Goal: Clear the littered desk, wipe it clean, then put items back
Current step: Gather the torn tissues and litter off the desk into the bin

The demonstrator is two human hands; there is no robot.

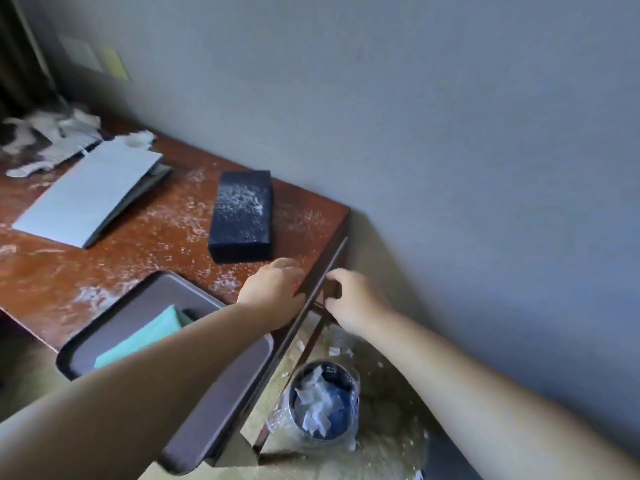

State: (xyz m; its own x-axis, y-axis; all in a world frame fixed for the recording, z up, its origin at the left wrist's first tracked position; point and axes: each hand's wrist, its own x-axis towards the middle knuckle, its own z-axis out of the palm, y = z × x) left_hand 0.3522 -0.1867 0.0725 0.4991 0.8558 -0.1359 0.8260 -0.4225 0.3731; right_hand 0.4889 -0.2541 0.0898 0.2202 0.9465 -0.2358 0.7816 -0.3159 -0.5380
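Clearing step, seemingly: left hand (273, 289) flat on desk (52, 271) end beside crumbs (225, 280); right hand (349, 303) cupped off desk edge, empty (bin (325, 403) under desk). Next: sweep crumbs into palm.

Brown wooden desk (145, 247) lies open between black rectangular box (241, 216) and grey plastic tray (114, 322); white paper scraps (48, 136) block the far corner.

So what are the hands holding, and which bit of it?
No loose thing. The left hand lies on the desk by its end edge. The right hand curls its fingers at that edge; whether they grip it cannot be told.
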